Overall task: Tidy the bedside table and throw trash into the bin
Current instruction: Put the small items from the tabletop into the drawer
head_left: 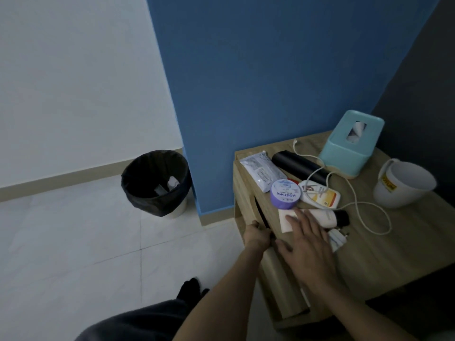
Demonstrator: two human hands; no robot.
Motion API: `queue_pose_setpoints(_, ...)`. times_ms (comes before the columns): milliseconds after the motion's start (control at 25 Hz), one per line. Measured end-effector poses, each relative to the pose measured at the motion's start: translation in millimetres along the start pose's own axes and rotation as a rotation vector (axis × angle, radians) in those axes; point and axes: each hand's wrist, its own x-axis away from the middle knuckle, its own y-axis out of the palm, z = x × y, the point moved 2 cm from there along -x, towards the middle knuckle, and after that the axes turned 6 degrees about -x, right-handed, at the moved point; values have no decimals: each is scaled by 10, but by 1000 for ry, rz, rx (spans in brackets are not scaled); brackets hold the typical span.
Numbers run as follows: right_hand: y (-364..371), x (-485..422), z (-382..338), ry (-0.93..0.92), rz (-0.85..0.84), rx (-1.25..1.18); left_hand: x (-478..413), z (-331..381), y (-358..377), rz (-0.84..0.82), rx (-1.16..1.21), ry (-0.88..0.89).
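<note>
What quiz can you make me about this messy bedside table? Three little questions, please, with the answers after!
1. True or false: the bin on the floor already has white scraps in it.
2. Pick one. The tissue box is: A teal, B red, C yellow.
3. Short answer: which hand grips the edge of the bedside table, the left hand or the right hand?

Key: 1 true. 2 A. 3 the left hand; the right hand lies flat on the table top.
</note>
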Motion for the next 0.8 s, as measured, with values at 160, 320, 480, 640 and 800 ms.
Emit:
queue_pose_setpoints(160,-9,14,10,-17,-42,2,172,-97,-378,90,-144,5)
queue_pose_setpoints(320,-25,7,15,-30,-52,-3,307,-277,-766,105,-127,9)
queue_pose_setpoints(480,-36,12,-6,-49,-19,-1,401,-427,-1093,135,-91,20)
queue_pose_setpoints(640,-13,17,2,-62,5,12,488,-509,-1331,143,-95,11)
queue_pose_setpoints(800,11,13,17,-50,-2,11,501,-564,-1502,132,-129,5)
